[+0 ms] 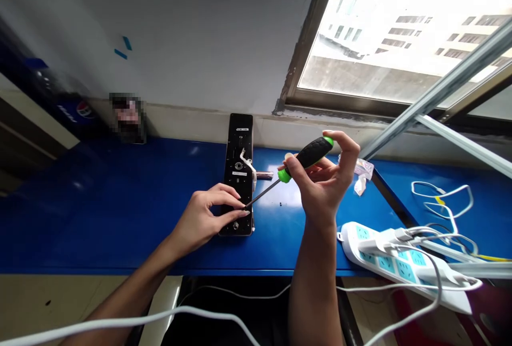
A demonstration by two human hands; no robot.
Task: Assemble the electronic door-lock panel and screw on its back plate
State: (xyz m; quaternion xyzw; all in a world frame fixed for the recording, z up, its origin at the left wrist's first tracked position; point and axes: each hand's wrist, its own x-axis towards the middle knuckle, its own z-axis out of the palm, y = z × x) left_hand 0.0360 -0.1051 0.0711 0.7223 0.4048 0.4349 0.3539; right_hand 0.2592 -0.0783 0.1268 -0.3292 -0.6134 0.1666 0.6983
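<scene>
screwdriver set slantwise to a black panel between two hands.

right hand (326, 186): closed around the screwdriver (308, 158), fingers at the handle's end, apparently to steer and turn it. left hand (212, 210): partly open, thumb and forefinger nearly pinched at the screwdriver's tip, probably to steady it; whether they grip a small part cannot be told. the panel (239, 143) lies flat on the blue table (168, 175), its long side pointing toward the wall (180, 63), white cable (248, 163) on top.
</scene>
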